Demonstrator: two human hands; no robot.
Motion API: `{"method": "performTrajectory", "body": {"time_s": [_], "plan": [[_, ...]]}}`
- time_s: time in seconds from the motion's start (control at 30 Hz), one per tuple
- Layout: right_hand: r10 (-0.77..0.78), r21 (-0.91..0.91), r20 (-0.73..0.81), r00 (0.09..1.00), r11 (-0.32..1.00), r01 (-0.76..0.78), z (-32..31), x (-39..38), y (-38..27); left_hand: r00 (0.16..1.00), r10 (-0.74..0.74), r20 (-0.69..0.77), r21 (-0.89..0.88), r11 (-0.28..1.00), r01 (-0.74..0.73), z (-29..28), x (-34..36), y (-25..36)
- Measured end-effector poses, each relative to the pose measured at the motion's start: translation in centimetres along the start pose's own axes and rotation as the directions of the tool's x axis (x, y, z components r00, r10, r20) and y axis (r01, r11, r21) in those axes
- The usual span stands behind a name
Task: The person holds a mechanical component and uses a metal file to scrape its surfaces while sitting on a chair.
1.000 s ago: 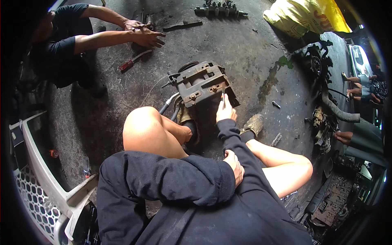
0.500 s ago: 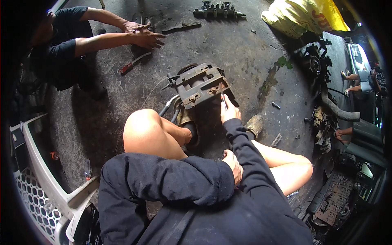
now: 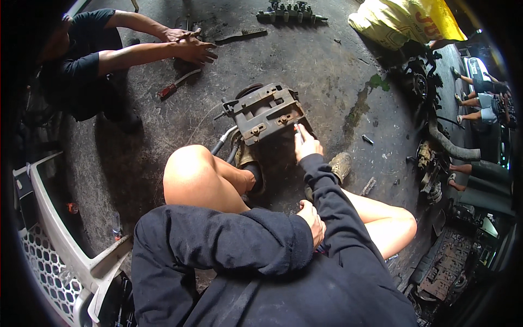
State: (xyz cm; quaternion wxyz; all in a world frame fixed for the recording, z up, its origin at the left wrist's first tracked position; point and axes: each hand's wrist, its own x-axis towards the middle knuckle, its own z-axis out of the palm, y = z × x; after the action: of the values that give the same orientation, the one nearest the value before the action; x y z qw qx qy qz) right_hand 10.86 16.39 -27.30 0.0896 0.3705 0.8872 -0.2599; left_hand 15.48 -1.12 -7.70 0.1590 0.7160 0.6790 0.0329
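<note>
A grimy metal unit [image 3: 267, 111] with a slotted, bolted bracket sits on the floor in front of my feet. Hoses come out at its left, and a round pulley shows behind it. At its near right corner, my right hand [image 3: 309, 148] is closed around a slim hand tool [image 3: 297, 129] with an orange-red part; its exact kind is unclear. The tool's upper end is by the bracket's edge. My left arm lies folded across my lap. My left hand [image 3: 311, 222] is curled against my right sleeve, and whatever its fingers hold is hidden.
Across from me, a co-worker's hands [image 3: 193, 46] hover near a wire brush [image 3: 242, 35] and a red-handled tool [image 3: 174, 86]. A metal rail part [image 3: 294, 13], yellow sack [image 3: 403, 24], loose bolt [image 3: 368, 140], engine parts [image 3: 444, 261] and a pale grille panel [image 3: 60, 240] surround the spot.
My right hand has shifted slightly, drawing the tool's tip back toward me along the bracket. More of the people's legs show at the far right. My left hand stays put.
</note>
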Motion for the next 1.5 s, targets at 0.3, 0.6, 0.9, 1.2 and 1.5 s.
{"method": "performTrajectory", "body": {"time_s": [0.3, 0.6, 0.9, 1.2, 1.5], "plan": [[-0.008, -0.221, 0.054, 0.998, 0.975, 0.02, -0.1, -0.9, -1.7, 0.994, 0.013, 0.105, -0.145, 0.989, 0.002, -0.1, 0.2, -0.1], [-0.003, -0.178, 0.013, 1.0, 0.984, 0.005, -0.3, -0.4, -0.6, 1.0, 0.011, 0.03, -0.07, 0.997, -0.009, 0.0, -0.1, -0.5], [0.014, -0.133, -0.087, 0.996, 0.991, -0.025, 2.2, -1.6, -1.1, 0.996, 0.005, 0.089, -0.164, 0.986, 0.01, 0.9, 0.1, -0.2], [-0.246, 0.099, -0.093, 0.965, 0.962, 0.255, 4.0, -4.0, -0.7, 0.987, 0.006, 0.159, -0.157, 0.987, 0.019, -0.7, -0.1, -0.6], [-0.214, -0.159, -0.014, 0.977, 0.965, 0.209, 3.1, -3.6, -1.4, 0.986, 0.037, 0.164, -0.197, 0.98, -0.004, -0.1, 0.3, -0.7]]}}
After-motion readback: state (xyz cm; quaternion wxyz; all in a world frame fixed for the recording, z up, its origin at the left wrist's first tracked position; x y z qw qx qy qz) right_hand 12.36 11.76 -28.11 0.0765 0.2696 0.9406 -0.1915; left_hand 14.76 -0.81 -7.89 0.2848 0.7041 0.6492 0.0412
